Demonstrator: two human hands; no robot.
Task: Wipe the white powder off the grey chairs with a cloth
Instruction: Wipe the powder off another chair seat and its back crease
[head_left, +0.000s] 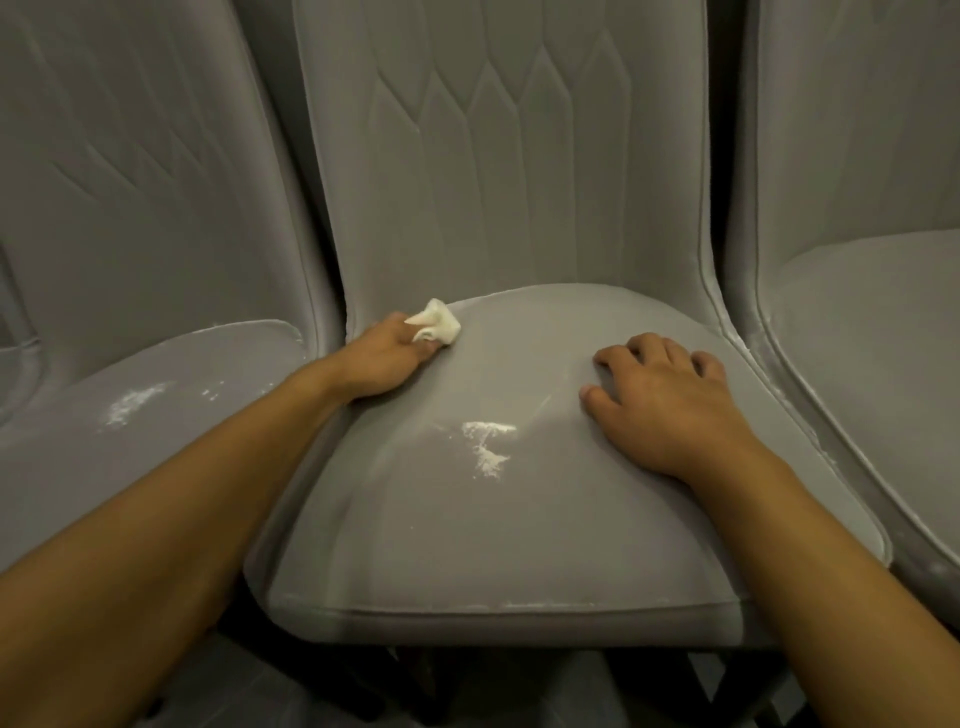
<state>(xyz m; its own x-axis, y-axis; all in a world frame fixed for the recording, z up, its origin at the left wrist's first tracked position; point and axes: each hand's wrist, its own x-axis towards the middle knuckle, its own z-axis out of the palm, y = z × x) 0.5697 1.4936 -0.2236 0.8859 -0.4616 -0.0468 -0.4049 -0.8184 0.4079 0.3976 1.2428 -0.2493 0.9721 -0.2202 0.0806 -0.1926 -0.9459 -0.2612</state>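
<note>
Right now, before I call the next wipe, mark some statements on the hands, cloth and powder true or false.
1. The left hand grips the crumpled white cloth. True.
2. The cloth lies on the white powder patch on the middle grey upholstered chair seat. False: it is at the seat's back left corner, apart from the patch.
3. The right hand rests on that seat, holding nothing. True.
4. The left grey chair seat is free of powder. False: a white smear lies on it.
</note>
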